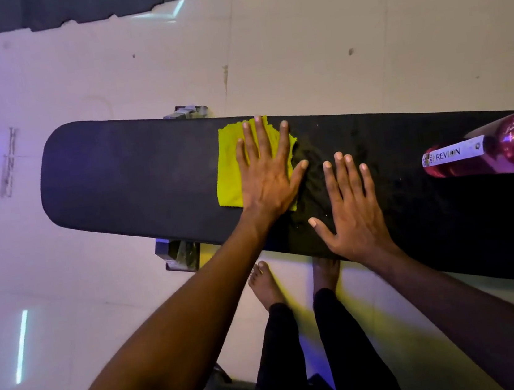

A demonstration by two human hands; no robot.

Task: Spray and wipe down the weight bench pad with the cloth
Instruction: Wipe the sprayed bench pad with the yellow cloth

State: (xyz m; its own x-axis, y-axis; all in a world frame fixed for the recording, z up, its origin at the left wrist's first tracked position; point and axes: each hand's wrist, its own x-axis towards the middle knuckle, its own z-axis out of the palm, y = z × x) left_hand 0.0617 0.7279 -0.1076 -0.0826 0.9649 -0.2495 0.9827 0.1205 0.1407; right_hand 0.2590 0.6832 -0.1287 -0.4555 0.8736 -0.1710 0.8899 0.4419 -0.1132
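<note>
On the surface: black bench pad (137,177) runs left to right across the view, rounded end at left.
Cloth: yellow cloth (228,172) lies flat near mid-pad, its far edge reaching the pad's far edge.
Left hand (266,174): flat, fingers spread, palm pressed on the cloth's right part; not gripping.
Right hand (351,212): released, flat on bare pad just right of the cloth.
Bottle: pink bottle (495,146), white label, lies on its side at far right.
Floor: pale tiles (72,71); bare feet (265,286) beside the pad's near edge.
</note>
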